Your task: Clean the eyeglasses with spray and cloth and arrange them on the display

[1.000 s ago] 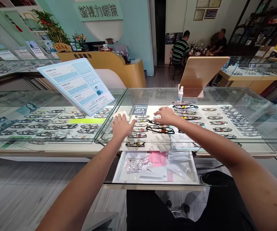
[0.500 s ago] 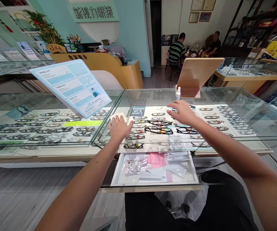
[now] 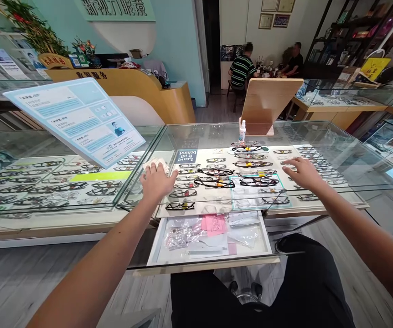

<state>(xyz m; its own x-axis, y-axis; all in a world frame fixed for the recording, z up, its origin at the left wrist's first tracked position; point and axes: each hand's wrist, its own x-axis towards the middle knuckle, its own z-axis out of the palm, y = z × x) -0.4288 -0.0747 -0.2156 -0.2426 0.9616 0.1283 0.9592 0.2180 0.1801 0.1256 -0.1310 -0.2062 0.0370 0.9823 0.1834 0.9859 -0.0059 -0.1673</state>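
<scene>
My left hand [image 3: 157, 184] lies flat on a crumpled white cloth [image 3: 155, 164] at the left part of the glass display case [image 3: 199, 132]. Its fingers are stretched out and its thumb sticks out to the right. On the right side, my right hand [image 3: 302, 174] is over the glass, empty, with its fingers apart and slightly bent. Whether it touches the glass I cannot tell. Between the hands, several pairs of black-rimmed glasses [image 3: 214, 182] show in rows. A small white spray bottle [image 3: 242, 132] stands upright toward the back of the case.
An open drawer [image 3: 151, 250] with plastic bags and a pink paper [image 3: 213, 224] juts out above my knees. A wooden-backed stand [image 3: 266, 102] rises behind the bottle. A tilted blue-and-white sign [image 3: 80, 120] stands on the left. Two people [image 3: 242, 70] sit far back.
My right hand has moved from near the spray bottle rightward and toward me. My left hand remains on the cloth. The whole view has shifted slightly.
</scene>
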